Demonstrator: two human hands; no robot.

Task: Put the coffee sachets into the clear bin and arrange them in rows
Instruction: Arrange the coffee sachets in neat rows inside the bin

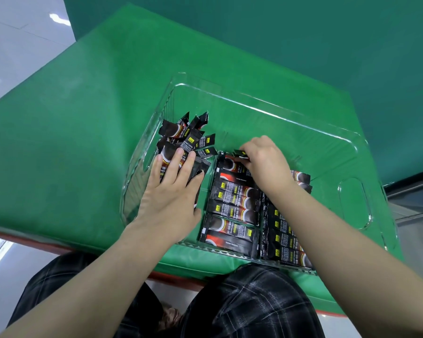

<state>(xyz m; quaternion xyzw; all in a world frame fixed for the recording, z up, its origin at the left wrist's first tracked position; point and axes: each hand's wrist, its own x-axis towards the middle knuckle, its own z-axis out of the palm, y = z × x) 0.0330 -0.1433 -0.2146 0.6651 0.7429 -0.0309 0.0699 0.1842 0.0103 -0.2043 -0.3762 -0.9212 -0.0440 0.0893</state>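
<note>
Clear bin (266,111) filling the centre of the frame: rigid see-through plastic, rounded corners, ribbed walls, an oblong handle cut-out at the right end. Under it, a green padded table top (88,132), smooth and faintly creased, red edging along the near side.

Inside the bin, coffee sachets: slim glossy black foil sticks with crimped, saw-toothed ends, a small yellow label and a red-and-white cup print. Loose heap (188,135) at left-centre of the frame, sticks pointing every way, against the bin's left wall. Neat row (232,208) just right of it, sticks lying flat and parallel, about seven countable. Second row (286,240) further right, largely hidden under the forearm, exact count unclear.

Left hand (174,191) spread flat, fingers straight, pressing down on the near part of the heap, gripping nothing. Right hand (264,159) curled, knuckles up, pinching one sachet (239,153) between thumb and fingertips at the top end of the neat row; only its dark crimped end peeking out past the fingers.

Both bare forearms reaching in from the bottom of the frame, the right one crossing over the second row and blocking much of it. Dark plaid trousers (249,303) at the bottom edge. Pale glossy floor (15,50) in the upper left, a darker green backdrop (303,32) across the top.
</note>
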